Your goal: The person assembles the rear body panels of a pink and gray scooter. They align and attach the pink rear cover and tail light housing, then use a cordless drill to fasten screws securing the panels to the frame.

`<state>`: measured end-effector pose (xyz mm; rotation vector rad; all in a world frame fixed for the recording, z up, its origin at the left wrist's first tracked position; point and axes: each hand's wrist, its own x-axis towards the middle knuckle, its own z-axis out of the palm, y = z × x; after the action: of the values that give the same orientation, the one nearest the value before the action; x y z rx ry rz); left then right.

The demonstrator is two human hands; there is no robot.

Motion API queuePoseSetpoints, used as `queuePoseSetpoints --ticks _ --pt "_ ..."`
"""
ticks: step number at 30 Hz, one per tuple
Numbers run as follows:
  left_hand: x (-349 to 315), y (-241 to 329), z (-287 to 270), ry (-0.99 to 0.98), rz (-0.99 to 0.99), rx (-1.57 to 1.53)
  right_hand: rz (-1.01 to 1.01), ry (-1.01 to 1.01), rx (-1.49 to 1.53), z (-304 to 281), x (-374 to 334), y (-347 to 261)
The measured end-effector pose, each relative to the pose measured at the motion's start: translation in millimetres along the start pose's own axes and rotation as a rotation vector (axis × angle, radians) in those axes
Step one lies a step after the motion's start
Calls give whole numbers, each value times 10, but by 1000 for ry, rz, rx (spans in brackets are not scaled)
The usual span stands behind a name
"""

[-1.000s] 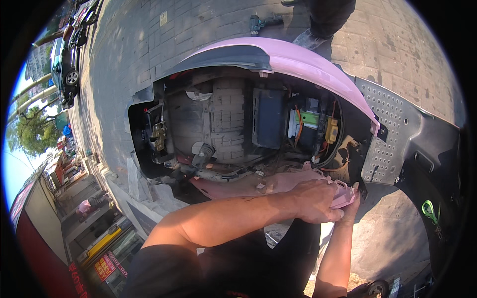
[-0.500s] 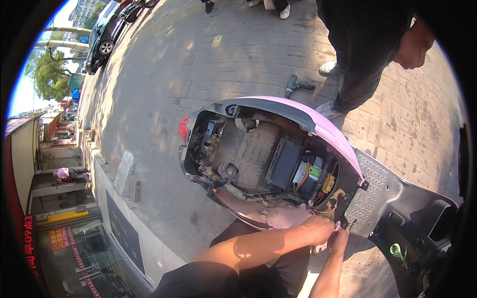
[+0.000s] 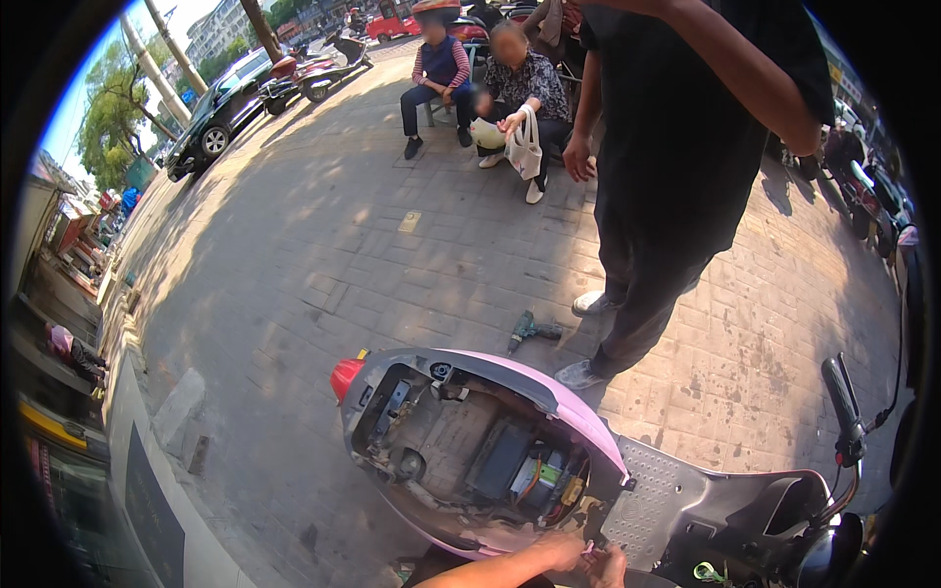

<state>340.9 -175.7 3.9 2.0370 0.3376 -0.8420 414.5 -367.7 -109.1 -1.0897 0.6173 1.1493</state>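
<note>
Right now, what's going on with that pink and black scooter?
A person's bare left hand and bare right hand meet at the front end of the scooter's near pink plastic side panel, beside its grey dimpled footboard. Whether they grip the panel is too small to tell. The body is open on top, showing a black boxy part. Beyond it, a teal and black power drill lies on the paving near someone in dark clothes.

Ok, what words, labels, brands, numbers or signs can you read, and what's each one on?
Nothing reads clearly enough to quote.
White-and-green block inside the pink plastic scooter body: any label too small to read.
Teal-and-black cordless drill: any marking too small to read.
Dark rectangular wall panel: any lettering too blurred to read.
Yellowish rectangular paving plate: any marking too small to read.
</note>
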Motion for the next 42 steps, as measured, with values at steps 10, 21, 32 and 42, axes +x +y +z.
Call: queuePoseSetpoints --ticks 10,21,32,42 --pt "108 -104 119 -37 -21 -20 32 92 -171 270 -157 -193" --pt "63 -57 -8 -41 -32 -17 109 50 -246 392 -75 -403" --pt "58 -53 -142 -240 -139 57 214 180 -502 556 98 -568" --pt "90 -100 -158 -340 -111 95 159 139 -417 620 118 -503"
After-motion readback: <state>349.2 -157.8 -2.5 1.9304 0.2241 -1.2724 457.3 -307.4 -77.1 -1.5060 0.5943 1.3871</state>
